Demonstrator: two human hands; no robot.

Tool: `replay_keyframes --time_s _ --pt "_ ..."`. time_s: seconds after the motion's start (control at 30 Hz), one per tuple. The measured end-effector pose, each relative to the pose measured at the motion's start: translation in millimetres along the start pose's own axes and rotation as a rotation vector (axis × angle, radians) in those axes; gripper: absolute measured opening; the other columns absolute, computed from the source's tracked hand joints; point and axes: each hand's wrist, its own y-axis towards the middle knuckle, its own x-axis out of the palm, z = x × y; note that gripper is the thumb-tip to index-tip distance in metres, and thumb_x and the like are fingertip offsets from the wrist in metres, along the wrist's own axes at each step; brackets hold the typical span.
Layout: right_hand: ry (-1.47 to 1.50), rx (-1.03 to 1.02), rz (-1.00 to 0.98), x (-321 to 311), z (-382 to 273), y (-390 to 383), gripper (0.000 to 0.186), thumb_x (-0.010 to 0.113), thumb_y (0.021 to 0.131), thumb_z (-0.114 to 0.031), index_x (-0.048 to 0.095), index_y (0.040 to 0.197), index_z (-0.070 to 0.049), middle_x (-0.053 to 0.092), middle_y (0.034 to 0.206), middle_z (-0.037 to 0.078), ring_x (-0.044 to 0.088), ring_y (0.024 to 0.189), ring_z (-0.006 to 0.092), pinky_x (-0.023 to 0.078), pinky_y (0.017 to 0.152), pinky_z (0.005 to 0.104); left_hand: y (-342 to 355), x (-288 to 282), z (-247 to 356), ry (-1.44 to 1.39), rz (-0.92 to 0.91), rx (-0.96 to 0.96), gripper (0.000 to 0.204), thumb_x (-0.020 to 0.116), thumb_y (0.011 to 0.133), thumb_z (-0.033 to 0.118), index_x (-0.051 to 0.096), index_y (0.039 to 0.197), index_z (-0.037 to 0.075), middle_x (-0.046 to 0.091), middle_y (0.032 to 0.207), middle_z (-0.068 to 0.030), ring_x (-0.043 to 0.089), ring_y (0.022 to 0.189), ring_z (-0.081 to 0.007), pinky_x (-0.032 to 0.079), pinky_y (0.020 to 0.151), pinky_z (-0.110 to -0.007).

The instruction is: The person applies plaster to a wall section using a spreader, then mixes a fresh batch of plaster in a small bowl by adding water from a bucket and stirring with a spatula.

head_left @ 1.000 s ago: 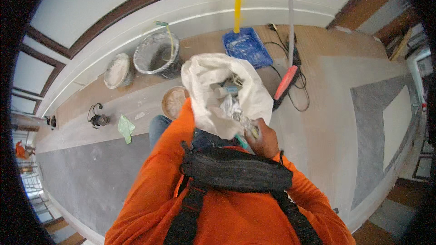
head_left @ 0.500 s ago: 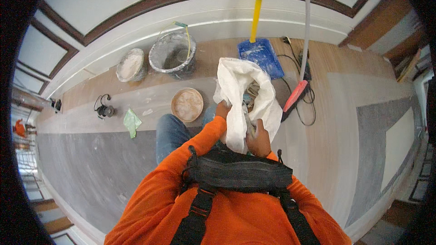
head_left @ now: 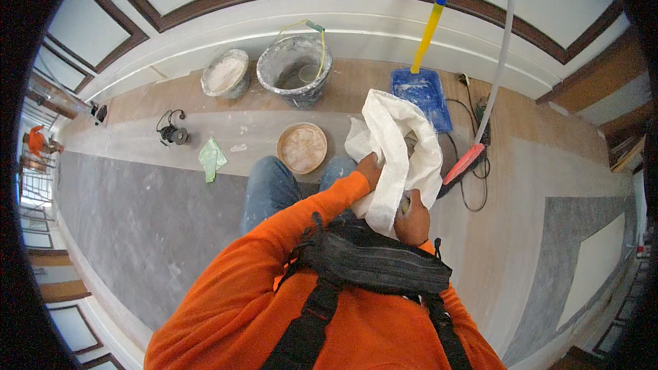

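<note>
A white woven sack (head_left: pixel 428 157) stands in front of me with its mouth folded open. My left hand (head_left: pixel 370 170) is closed on the left side of its rim. At the near right edge of the sack, my right hand (head_left: pixel 412 220) is closed, with its thumb up. Something small and yellowish shows beside that thumb, too little of it to name. Folds of the sack hide most of what lies inside. Left of the sack, near my knees, sits a round tub (head_left: pixel 302 148) of pale powder or paste.
Against the wall stand a smeared bucket (head_left: pixel 295 81) and a smaller white-filled bucket (head_left: pixel 226 75). Behind the sack are a blue dustpan (head_left: pixel 421 96) and a red-headed pole tool (head_left: pixel 463 164) beside black cables. Leftward lie a green cloth (head_left: pixel 212 159) and a black corded device (head_left: pixel 173 135).
My view has turned, so the whole scene sits further right. The sack's mouth has narrowed and its contents show less. Both hands stay at the sack.
</note>
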Motion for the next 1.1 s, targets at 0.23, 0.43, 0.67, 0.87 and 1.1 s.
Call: replay_keyframes --time_s 0.23,0.43,0.67,0.87,1.1 --pt "0.09 -0.015 0.07 6.3 -13.1 -9.4 0.03 0.058 0.082 -0.019 0.046 0.107 -0.007 0.063 0.085 0.026 0.061 0.076 0.0462 0.048 0.066 0.0526 27.5 15.0 -48.5 0.125 0.134 -0.018 0.033 0.062 0.081 0.03 0.06 0.085 -0.002 0.063 0.096 -0.0267 0.061 0.091 -0.0426 0.049 0.077 -0.046" --pt "0.126 -0.107 0.343 -17.1 8.6 -30.9 0.038 0.066 0.08 -0.021 0.05 0.11 -0.004 0.059 0.1 0.022 0.062 0.09 0.0365 0.049 0.075 0.0415 72.8 -4.8 -17.5 0.521 0.122 0.051 0.033 0.057 0.081 0.017 0.045 0.102 -0.007 0.063 0.098 -0.0263 0.063 0.091 -0.0401 0.05 0.078 -0.044" --pt "0.34 0.255 0.485 -47.2 74.6 -48.0 0.029 0.061 0.087 -0.021 0.051 0.102 0.003 0.053 0.085 0.01 0.051 0.074 0.0198 0.044 0.068 0.0332 69.9 54.2 68.8 0.569 -0.191 0.242 0.072 0.055 0.078 0.006 0.016 0.134 -0.018 0.061 0.103 -0.0301 0.063 0.095 -0.038 0.051 0.081 -0.043" --pt "0.409 0.037 0.525 -71.6 25.3 -6.9 0.028 0.058 0.091 -0.028 0.052 0.098 -0.001 0.048 0.071 -0.001 0.044 0.059 0.0072 0.036 0.051 0.0232 -10.1 52.4 72.3 0.548 -0.483 0.294 0.08 0.063 0.081 0.035 0.021 0.145 0.009 0.044 0.134 -0.0249 0.047 0.119 -0.0425 0.039 0.101 -0.042" --pt "0.715 0.151 -0.167 -19.4 -62.0 63.5 0.033 0.054 0.094 -0.036 0.054 0.102 -0.004 0.049 0.067 0.0 0.045 0.05 0.0087 0.04 0.045 0.0226 -6.3 -140.6 10.5 0.151 -0.159 -0.006 0.047 0.059 0.084 0.047 0.068 0.1 0.004 0.065 0.107 -0.0179 0.061 0.1 -0.0333 0.048 0.088 -0.041"
